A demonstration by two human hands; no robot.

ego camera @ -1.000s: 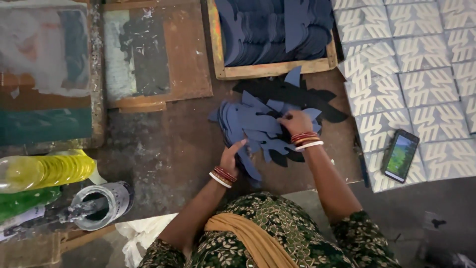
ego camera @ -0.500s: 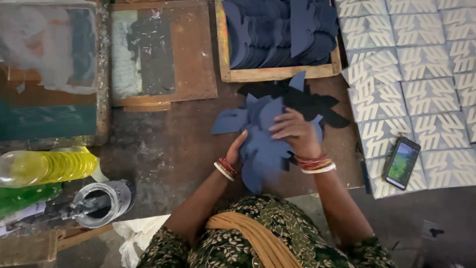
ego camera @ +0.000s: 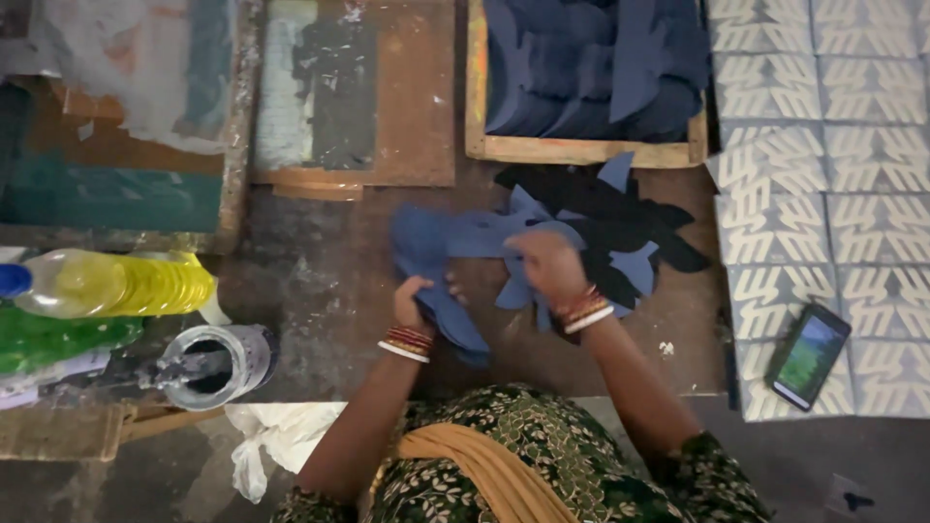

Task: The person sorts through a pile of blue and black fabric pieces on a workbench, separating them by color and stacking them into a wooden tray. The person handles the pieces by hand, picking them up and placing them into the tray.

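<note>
Blue fabric cutouts (ego camera: 455, 242) clamped in both hands, left hand (ego camera: 412, 295) below, right hand (ego camera: 544, 263) above.

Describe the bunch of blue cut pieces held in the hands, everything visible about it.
The bunch of blue cut pieces is a loose stack of flat, dark blue shapes with curved and pointed edges, looking like thin fabric or foam sheet. It is lifted off the brown work surface and fanned out, drooping at the lower end. The left hand grips its lower left part; the right hand pinches its right side. Behind it lie darker cut pieces.
</note>
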